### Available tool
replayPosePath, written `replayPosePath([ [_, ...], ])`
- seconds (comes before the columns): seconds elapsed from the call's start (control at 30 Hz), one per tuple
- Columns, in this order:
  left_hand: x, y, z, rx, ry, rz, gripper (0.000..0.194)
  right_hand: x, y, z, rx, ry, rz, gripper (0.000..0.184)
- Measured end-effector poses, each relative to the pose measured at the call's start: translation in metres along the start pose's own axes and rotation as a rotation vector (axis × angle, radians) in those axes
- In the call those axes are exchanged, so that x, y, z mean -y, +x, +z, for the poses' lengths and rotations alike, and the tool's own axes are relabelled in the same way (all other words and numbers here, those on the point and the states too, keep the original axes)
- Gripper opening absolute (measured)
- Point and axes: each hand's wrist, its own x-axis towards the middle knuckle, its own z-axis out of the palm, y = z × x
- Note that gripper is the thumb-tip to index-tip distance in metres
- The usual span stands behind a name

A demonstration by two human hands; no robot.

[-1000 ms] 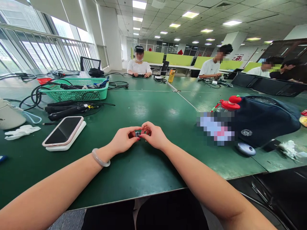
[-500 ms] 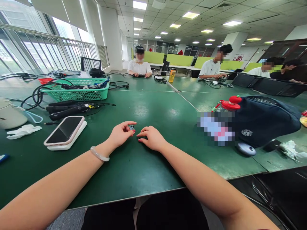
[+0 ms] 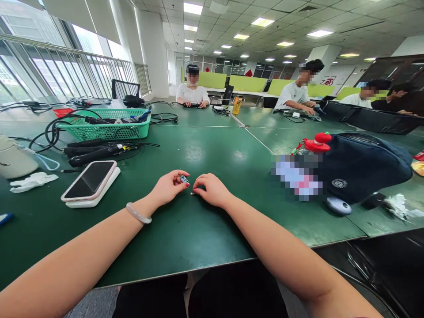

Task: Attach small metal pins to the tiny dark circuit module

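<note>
My left hand is closed in a pinch on a small circuit board, dark with pale markings, held just above the green table. Close on its right, my right hand has its fingers curled together, the tips pointing toward the board. By those fingertips shows a tiny shiny piece, too small to name; it seems pinched there. A small gap separates the two hands. The palm sides of both hands are hidden.
To the left lie a phone on a white box, black cables and a green basket. A dark blue bag, a red-lidded bottle and a mouse are at the right. Several people sit around the table.
The circuit board has tilted and shows more of its face. My right fingers have drawn closer together, with the tiny piece still at their tips. Across the table, a person reaches toward the monitors.
</note>
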Motion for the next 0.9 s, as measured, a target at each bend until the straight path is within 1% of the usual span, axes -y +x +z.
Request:
replayPosePath([
  [0.17,0.000,0.000,0.001,0.030,-0.018,0.009,0.039,0.004,-0.001,0.005,0.007,-0.063,-0.019,0.004],
  [0.33,0.005,0.001,0.001,0.040,-0.036,0.037,0.038,0.002,-0.001,0.006,0.035,-0.053,0.000,0.003],
  [0.47,0.010,0.002,0.001,0.055,-0.013,0.036,0.036,0.002,-0.002,0.003,0.010,-0.033,0.004,0.006],
  [0.53,0.011,0.002,0.001,0.057,0.014,0.034,0.035,0.003,-0.002,0.002,0.000,-0.030,0.000,0.005],
  [0.57,0.011,0.002,0.000,0.052,0.031,0.033,0.034,0.004,-0.002,0.002,0.001,-0.033,-0.001,0.004],
  [0.67,0.008,0.002,0.000,0.037,0.077,0.022,0.031,0.004,-0.002,0.003,0.020,-0.064,0.005,0.007],
  [0.77,0.003,0.001,0.000,0.041,0.093,-0.004,0.028,0.005,-0.002,0.005,0.026,-0.090,0.011,0.006],
  [0.9,0.000,-0.001,0.000,0.032,0.084,-0.010,0.028,0.005,-0.002,0.005,-0.034,-0.063,0.028,0.006],
])
